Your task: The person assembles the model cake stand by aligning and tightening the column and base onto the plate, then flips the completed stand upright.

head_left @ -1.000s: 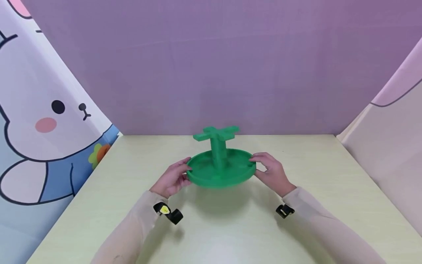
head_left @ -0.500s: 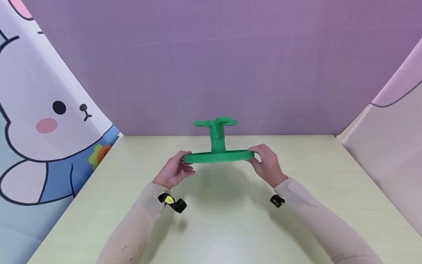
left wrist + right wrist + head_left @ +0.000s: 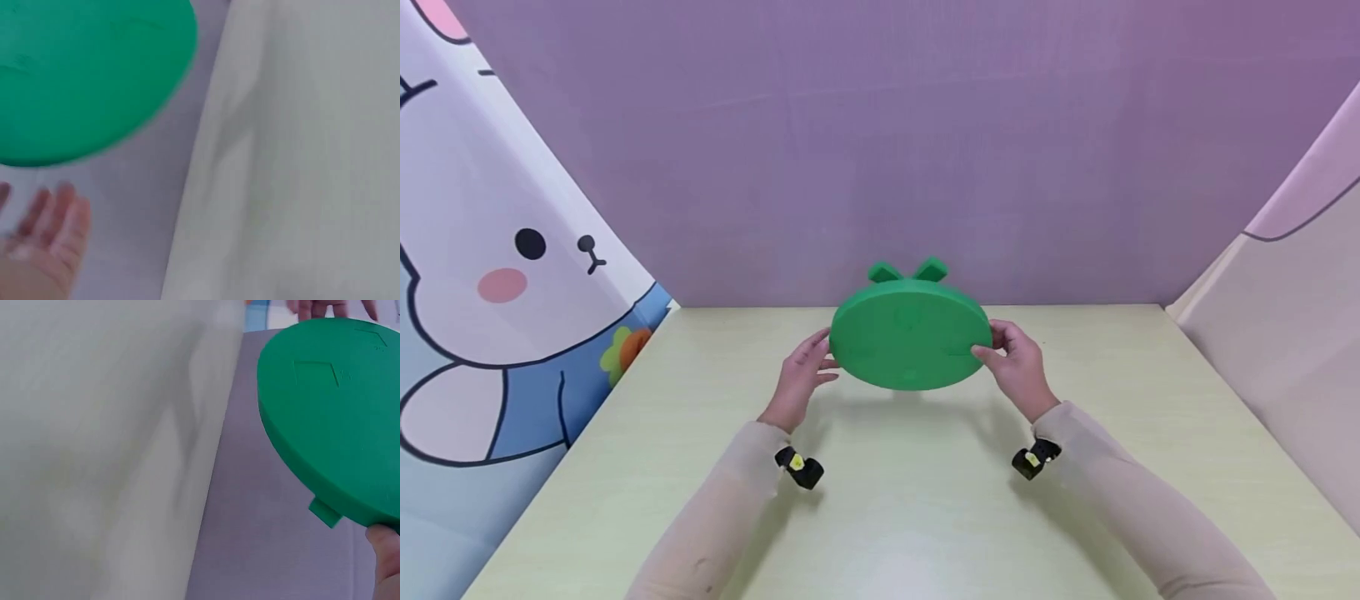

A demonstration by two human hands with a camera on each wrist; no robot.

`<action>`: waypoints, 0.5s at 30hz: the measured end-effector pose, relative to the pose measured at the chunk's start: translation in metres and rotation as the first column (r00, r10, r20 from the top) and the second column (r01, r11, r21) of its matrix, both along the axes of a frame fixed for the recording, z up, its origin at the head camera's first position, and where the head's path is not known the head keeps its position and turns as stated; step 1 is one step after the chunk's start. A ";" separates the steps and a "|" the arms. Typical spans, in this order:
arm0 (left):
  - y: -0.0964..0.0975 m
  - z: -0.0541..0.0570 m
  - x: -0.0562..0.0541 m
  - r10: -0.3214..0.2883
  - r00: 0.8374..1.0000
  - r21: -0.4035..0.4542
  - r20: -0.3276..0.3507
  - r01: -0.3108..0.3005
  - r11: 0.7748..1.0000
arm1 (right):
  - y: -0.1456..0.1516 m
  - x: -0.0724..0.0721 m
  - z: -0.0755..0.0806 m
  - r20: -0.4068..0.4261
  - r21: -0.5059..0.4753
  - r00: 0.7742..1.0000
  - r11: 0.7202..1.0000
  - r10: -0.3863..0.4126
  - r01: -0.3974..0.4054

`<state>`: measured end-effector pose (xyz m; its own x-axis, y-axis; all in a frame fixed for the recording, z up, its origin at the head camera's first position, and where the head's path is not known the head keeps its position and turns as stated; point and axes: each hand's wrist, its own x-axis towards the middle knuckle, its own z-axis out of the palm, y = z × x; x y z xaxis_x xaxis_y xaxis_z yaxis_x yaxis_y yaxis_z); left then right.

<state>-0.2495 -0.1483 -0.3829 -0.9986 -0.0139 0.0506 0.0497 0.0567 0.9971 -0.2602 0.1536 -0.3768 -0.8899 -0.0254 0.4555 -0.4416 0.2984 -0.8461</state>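
Observation:
Held up above the table is a green round tray [image 3: 910,333] with a cross-shaped top on a post. Its flat underside faces me in the head view, and two arms of the crosspiece [image 3: 931,269] poke out above the rim. The post is hidden behind the disc. My right hand [image 3: 1021,367] pinches the right rim, thumb on the underside. At the left rim, my left hand [image 3: 800,379] has its fingers extended; the left wrist view shows these fingers [image 3: 65,219] beside the edge with a gap. Shallow outlined marks show on the underside in the right wrist view.
The pale table [image 3: 895,508] lies below and carries the hands' shadows. Behind it rises a purple backdrop [image 3: 880,150]. A cartoon-printed cloth [image 3: 497,333] hangs at the left, and a pale cloth [image 3: 1292,333] at the right. Small black cameras [image 3: 801,468] sit on both wrists.
The tray has tipped from showing its upper side, through edge-on, to showing its underside, and rose a little. My left fingers have straightened off the rim; my right hand still grips.

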 end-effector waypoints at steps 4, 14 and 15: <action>0.001 -0.004 0.001 -0.077 0.994 0.042 -0.079 0.081 0.996 | 0.002 0.002 0.003 0.161 -0.091 0.985 0.995 0.055 -0.040; 0.003 -0.008 0.008 -0.162 0.952 -0.113 -0.258 0.137 0.984 | 0.002 0.006 0.005 0.223 -0.212 0.956 0.967 0.192 -0.145; 0.004 -0.009 0.009 -0.158 0.945 -0.141 -0.286 0.122 0.982 | 0.002 0.006 0.005 0.215 -0.208 0.957 0.967 0.192 -0.148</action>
